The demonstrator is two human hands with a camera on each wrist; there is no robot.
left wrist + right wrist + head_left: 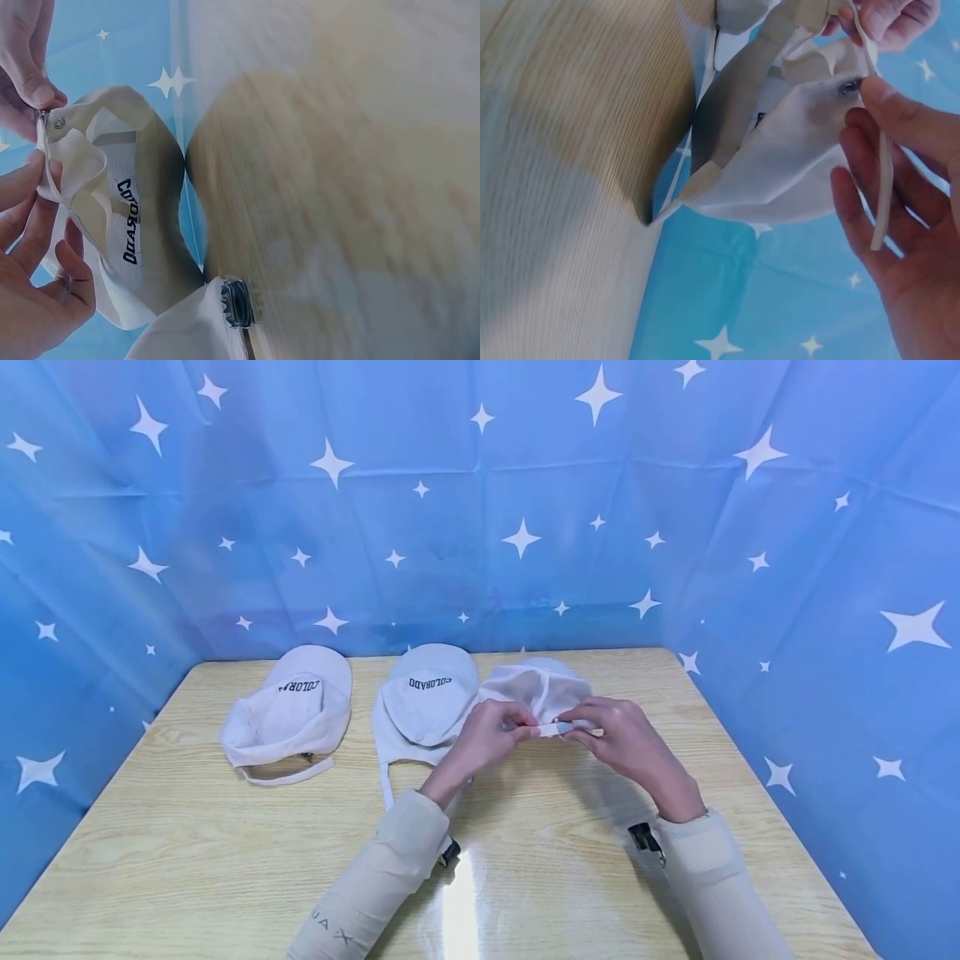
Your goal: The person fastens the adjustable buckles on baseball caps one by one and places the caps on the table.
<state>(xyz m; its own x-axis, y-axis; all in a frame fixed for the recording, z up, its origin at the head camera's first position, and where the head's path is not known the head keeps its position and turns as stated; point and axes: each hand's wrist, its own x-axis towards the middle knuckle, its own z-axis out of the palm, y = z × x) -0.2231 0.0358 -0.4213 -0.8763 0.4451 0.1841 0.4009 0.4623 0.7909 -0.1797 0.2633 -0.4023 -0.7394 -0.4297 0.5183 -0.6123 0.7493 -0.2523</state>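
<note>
At the right of the row, a white baseball cap (551, 675) is held by its back strap (550, 730). My left hand (491, 735) pinches one side of the strap between thumb and fingers. On the other side my right hand (624, 737) pinches it beside a small metal buckle (848, 88). In the right wrist view the strap's loose end (883, 199) hangs across the right palm. Dark "Colorado" lettering (127, 221) shows inside the cap's opening in the left wrist view. Fingertips partly hide the buckle in the head view.
Two more white caps lie on the wooden table (225, 860): a middle cap (427, 693) close to my left hand, its strap hanging toward me, and a left cap (285, 718) with its strap looped. A blue star-patterned cloth (420, 560) surrounds the table's back and sides.
</note>
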